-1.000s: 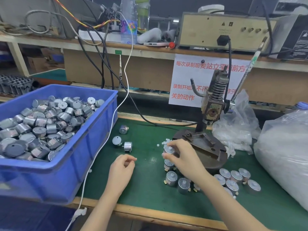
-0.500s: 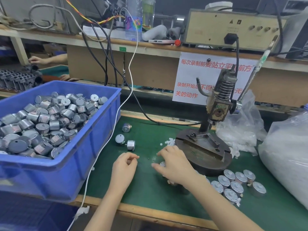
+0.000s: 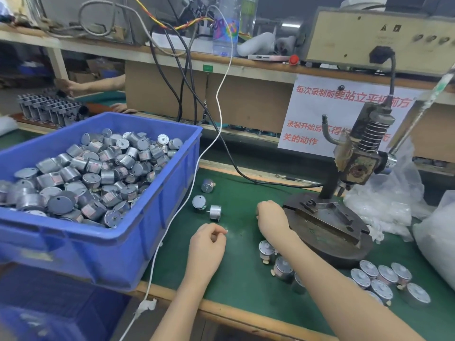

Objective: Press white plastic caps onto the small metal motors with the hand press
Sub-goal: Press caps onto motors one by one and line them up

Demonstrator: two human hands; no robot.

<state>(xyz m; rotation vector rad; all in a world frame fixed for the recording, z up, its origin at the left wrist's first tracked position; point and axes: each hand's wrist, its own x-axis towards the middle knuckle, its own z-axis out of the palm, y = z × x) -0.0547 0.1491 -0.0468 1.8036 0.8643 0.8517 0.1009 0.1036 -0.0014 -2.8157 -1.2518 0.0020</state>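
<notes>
Green mat (image 3: 242,284): motors (image 3: 266,251) beside R hand (image 3: 270,217), grip unclear; L hand (image 3: 208,242) pinches cap (image 3: 225,231).

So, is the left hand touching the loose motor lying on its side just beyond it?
Apart. The head view shows a strip of green mat between the left hand and the loose motor.

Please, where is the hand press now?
In the head view the hand press stands right of centre on the green mat, its round base just right of the right hand, before the white sign.
</notes>
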